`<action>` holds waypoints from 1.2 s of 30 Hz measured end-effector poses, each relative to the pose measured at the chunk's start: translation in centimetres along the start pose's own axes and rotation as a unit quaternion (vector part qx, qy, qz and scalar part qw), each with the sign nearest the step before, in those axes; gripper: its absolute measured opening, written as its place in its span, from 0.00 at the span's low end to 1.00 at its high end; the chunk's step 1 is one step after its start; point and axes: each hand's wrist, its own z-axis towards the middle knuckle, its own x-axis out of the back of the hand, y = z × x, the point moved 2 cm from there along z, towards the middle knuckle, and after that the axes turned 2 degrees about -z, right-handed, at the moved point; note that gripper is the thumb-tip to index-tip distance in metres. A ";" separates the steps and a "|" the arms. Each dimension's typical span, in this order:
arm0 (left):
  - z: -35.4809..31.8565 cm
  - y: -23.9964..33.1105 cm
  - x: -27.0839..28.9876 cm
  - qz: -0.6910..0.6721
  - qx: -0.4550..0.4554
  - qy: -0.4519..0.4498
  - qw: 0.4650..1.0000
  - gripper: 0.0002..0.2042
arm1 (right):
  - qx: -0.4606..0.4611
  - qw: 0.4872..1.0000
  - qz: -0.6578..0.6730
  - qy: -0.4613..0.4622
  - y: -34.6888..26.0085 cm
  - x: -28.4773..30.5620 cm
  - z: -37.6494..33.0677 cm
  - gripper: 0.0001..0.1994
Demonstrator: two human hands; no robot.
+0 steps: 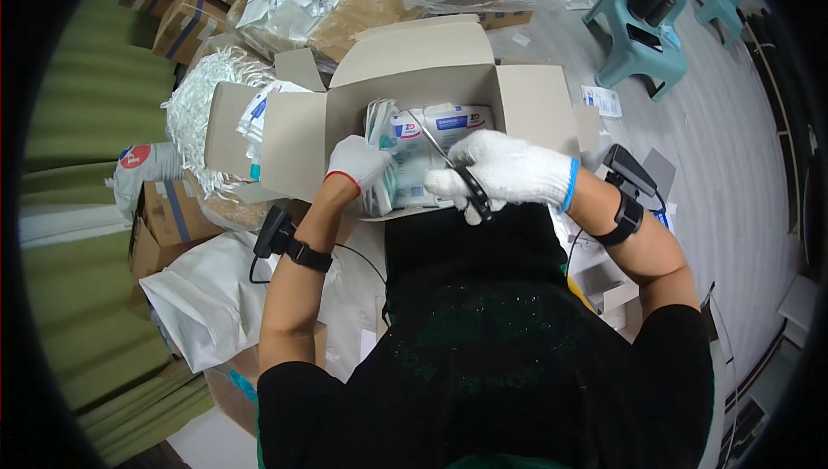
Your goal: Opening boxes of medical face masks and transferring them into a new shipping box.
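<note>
An open cardboard box (412, 90) stands in front of me, holding several white plastic packets (448, 128) with blue and pink print. At the box's left inner side, more packets (379, 128) stand on edge in a row. My left hand (357, 162), in a white glove with a red cuff, reaches over the near left corner, its fingers closed on the edge of one of these packets. In my right hand (500, 169), gloved in white with a blue cuff, are black-handled scissors (471, 184). Their long metal blades point up and left over the packets.
Left of the box lie a heap of white strings (216, 94) and loose packets (259, 120) on a flap. Brown cartons (185, 21) are stacked at far left. Two teal stools (642, 3) stand at far right, the nearer holding a phone (643, 36). A white sack (216, 292) lies nearby.
</note>
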 end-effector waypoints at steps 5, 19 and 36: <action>-1.4 0.8 0.6 0.007 -0.038 0.022 0.999 0.21 | 0.013 0.998 -0.059 -0.020 -0.9 0.5 1.2 0.27; -4.1 5.1 -2.5 0.177 -0.270 0.197 0.926 0.06 | 0.092 0.986 0.126 0.050 1.9 -1.2 1.9 0.19; -3.8 1.4 5.7 -0.316 -0.208 -0.067 0.923 0.11 | 0.169 0.958 -0.181 0.143 1.5 -0.4 -0.8 0.22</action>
